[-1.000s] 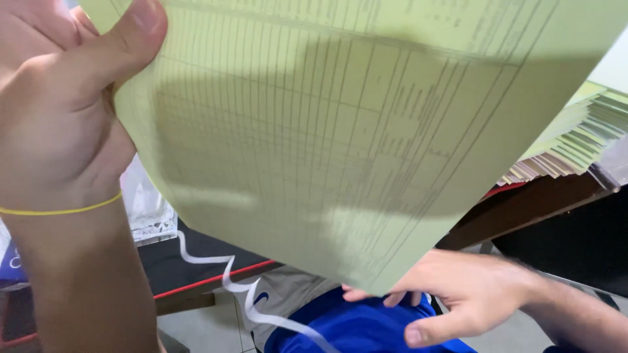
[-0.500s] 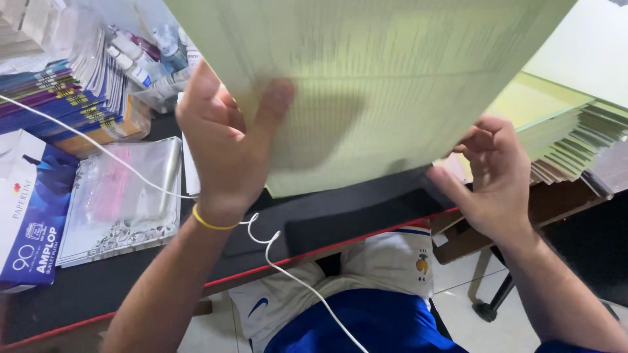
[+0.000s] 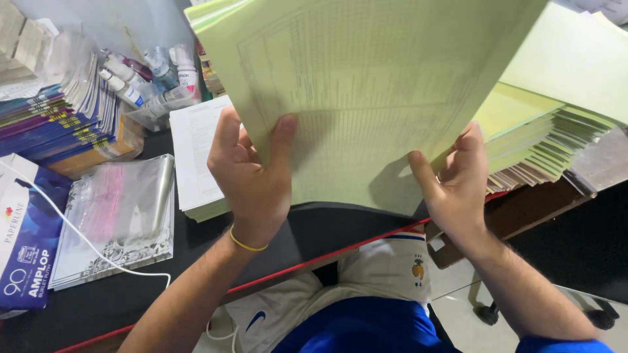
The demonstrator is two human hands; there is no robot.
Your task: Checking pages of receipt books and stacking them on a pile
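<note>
Filling most of the view, a bundle of pale green printed paper sheets (image 3: 373,98) is lifted clear above the black red-edged desk (image 3: 314,235), not yet laid down, while a fanned stack of matching green sheets (image 3: 549,144) waits at the right. Left hand (image 3: 252,176) and right hand (image 3: 454,183) pinch the thin, smooth bundle's lower edge, thumbs in front.

I am looking at a black tabletop (image 3: 314,235) with a red front edge crossing the frame. At left, a clear plastic sleeve (image 3: 121,212) and a blue box (image 3: 26,242) are lying on it; white sheets (image 3: 196,157) are resting at centre, fanned booklets (image 3: 59,117) are sitting upper left, and stacked green sheets (image 3: 543,140) are spreading at right.
</note>
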